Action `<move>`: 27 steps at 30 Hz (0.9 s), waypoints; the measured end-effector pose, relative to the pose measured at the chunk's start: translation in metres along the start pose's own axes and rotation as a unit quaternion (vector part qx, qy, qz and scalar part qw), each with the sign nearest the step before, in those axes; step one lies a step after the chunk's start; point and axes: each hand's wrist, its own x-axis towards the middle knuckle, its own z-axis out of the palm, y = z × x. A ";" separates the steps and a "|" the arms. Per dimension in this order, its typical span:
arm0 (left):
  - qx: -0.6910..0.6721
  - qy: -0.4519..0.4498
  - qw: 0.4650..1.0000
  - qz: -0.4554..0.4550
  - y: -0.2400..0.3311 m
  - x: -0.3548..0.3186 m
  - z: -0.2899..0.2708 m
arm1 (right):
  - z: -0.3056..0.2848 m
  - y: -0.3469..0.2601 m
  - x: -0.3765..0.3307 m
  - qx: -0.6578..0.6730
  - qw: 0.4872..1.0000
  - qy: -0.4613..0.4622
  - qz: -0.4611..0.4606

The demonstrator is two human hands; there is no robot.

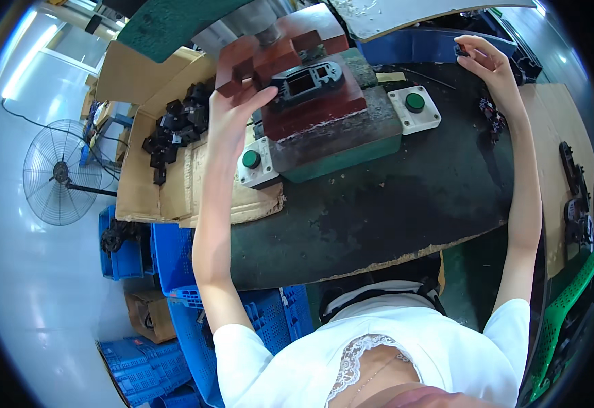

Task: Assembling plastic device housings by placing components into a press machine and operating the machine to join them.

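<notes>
My left hand (232,112) reaches to the left end of a black plastic housing (308,83) with rectangular openings. Its thumb is stretched out against that end, apart from the fingers, which are partly hidden by a red metal block (235,64). Beneath the housing is a dark red fixture (320,114) on a green-sided press base (344,160). Up at the far right, my right hand (488,64) pinches a small black part (461,50) between thumb and fingers, near a blue bin (405,49).
Green push buttons (414,103) on white boxes flank the base; the left one (251,159) is close to my forearm. Black parts fill a cardboard box (137,183) at left. Small dark pieces (491,117) lie on the dark table (378,217). Blue crates (290,319) stand below.
</notes>
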 end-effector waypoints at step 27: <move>0.393 -0.094 0.889 0.216 -0.013 0.013 0.004 | 0.019 0.005 0.003 -0.017 0.999 0.022 0.029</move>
